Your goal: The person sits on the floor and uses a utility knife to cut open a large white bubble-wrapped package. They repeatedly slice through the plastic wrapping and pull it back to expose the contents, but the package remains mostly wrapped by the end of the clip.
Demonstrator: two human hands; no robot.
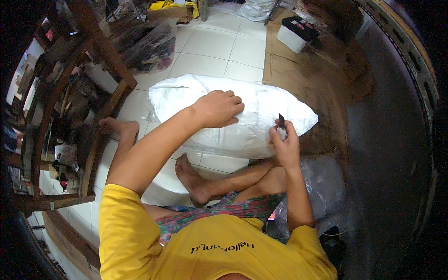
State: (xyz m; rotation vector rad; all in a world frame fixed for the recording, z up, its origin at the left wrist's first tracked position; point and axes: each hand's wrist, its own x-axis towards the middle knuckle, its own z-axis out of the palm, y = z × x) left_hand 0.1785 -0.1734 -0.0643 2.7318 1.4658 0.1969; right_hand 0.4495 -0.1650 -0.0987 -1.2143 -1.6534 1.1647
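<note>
A large white woven sack (261, 105), stuffed full, lies lengthwise on the floor in front of me. Clear plastic shows along its near side. My left hand (219, 108) rests palm down on the top of the sack, left of its middle, with the fingers slightly bent and nothing visible in them. In my right hand (286, 145) is a utility knife (281, 129), its dark blade pointing up and away from me. The knife is over the right part of the sack's near side; whether the blade touches the sack, I cannot tell.
A wooden rack (88, 172) with assorted items stands at my left. Flattened cardboard (280, 65) covers the floor at the right, with a white tub with a black top (292, 35) on it. Plastic bags (149, 51) lie at the far left. Clear plastic (322, 182) lies beside my right arm.
</note>
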